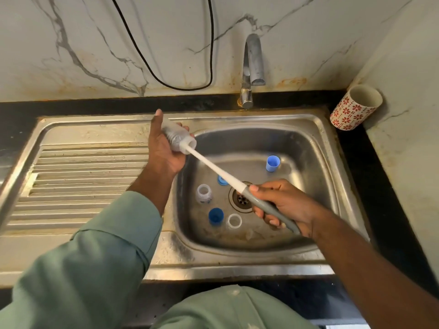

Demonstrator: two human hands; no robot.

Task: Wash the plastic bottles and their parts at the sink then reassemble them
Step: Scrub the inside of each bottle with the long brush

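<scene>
My left hand (164, 148) grips a clear plastic bottle (177, 136) tilted over the sink's left rim, its mouth facing the basin. My right hand (282, 205) holds the grey handle of a long bottle brush (213, 166) whose white shaft runs up into the bottle's mouth. In the basin lie a second small clear bottle (203, 193), a light blue cap (272, 163), a dark blue cap (216, 217), a white ring (234, 221), and a small blue part (222, 180) partly hidden behind the brush shaft.
The steel sink (332, 148) has a drain (241, 200) at its middle and a ribbed drainboard (83, 176) on the left. A tap (253, 65) stands at the back, with no water running. A red-patterned cup (355, 108) leans in the right corner. A black cable (166, 84) hangs on the wall.
</scene>
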